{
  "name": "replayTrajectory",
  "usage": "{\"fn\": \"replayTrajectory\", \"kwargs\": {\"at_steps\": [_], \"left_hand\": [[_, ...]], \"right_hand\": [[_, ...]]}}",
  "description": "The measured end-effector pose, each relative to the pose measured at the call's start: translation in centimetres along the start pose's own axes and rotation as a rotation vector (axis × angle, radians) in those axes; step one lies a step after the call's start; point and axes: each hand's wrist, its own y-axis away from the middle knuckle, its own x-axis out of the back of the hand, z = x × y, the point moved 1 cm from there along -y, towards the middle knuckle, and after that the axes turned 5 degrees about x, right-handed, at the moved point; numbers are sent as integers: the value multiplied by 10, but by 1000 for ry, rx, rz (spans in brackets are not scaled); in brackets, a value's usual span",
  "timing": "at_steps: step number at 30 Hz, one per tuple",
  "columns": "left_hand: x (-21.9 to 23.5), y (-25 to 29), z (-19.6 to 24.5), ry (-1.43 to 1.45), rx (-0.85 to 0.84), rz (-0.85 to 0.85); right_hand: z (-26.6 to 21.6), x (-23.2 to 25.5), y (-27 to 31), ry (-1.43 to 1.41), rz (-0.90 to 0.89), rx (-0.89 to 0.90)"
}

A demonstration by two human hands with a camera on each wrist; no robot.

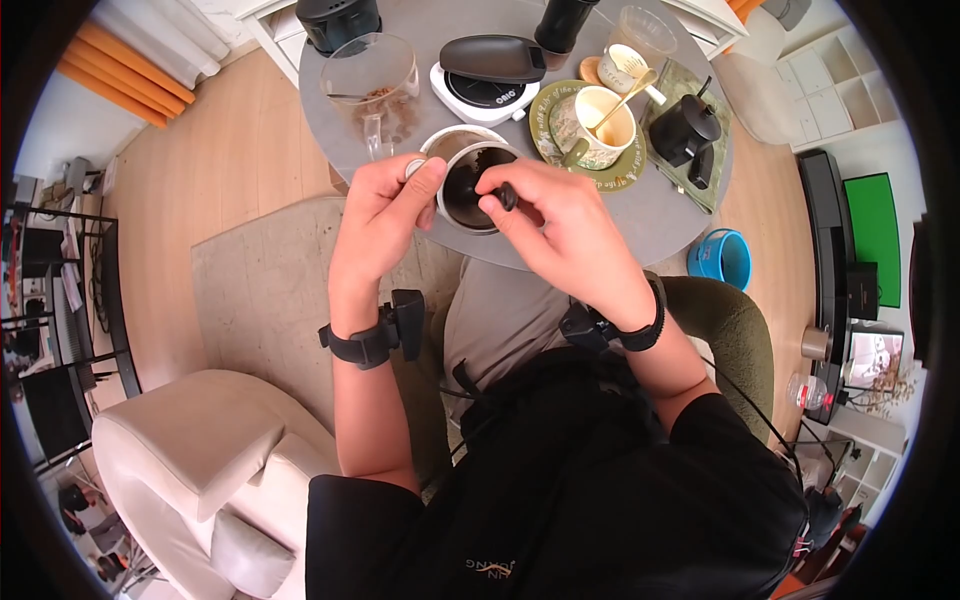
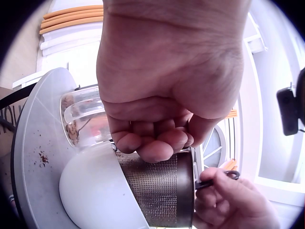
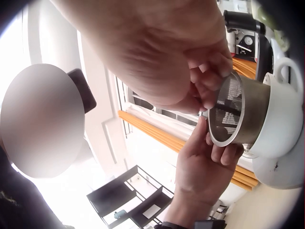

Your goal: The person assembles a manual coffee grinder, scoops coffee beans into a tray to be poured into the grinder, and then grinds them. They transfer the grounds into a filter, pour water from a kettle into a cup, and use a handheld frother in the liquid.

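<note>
My left hand [image 1: 385,210] holds a metal mesh strainer basket [image 2: 162,191] by its side near the rim. The basket is tilted, its mouth turned toward me, and its lower part sits in a white cup [image 3: 283,121]. My right hand [image 1: 575,220] pinches a thin tool with a black looped handle [image 2: 206,184] at the basket's mouth. In the right wrist view a dark shaft crosses the inside of the basket. Dark residue shows on the inner wall in the head view. The tool's working end is hidden.
On the round grey table [image 1: 655,225] stand a glass pitcher [image 1: 370,75] with brown bits, a white scale [image 1: 480,95], a patterned cup [image 1: 605,125] with a gold spoon on a green plate [image 1: 540,125], and a black lidded pot [image 1: 685,130]. A blue bin [image 1: 708,257] is on the floor.
</note>
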Motion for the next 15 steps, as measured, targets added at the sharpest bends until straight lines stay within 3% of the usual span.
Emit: {"fn": "replayTrajectory", "kwargs": {"at_steps": [8,10,15], "left_hand": [[1,0,1,-2,-3,-6],[1,0,1,1,-6,-7],[0,0,2,-14,-10,0]], "right_hand": [[1,15,-2,192,-27,-8],[2,18,-2,41,67,-92],[12,9,0,-64,106,-55]]}}
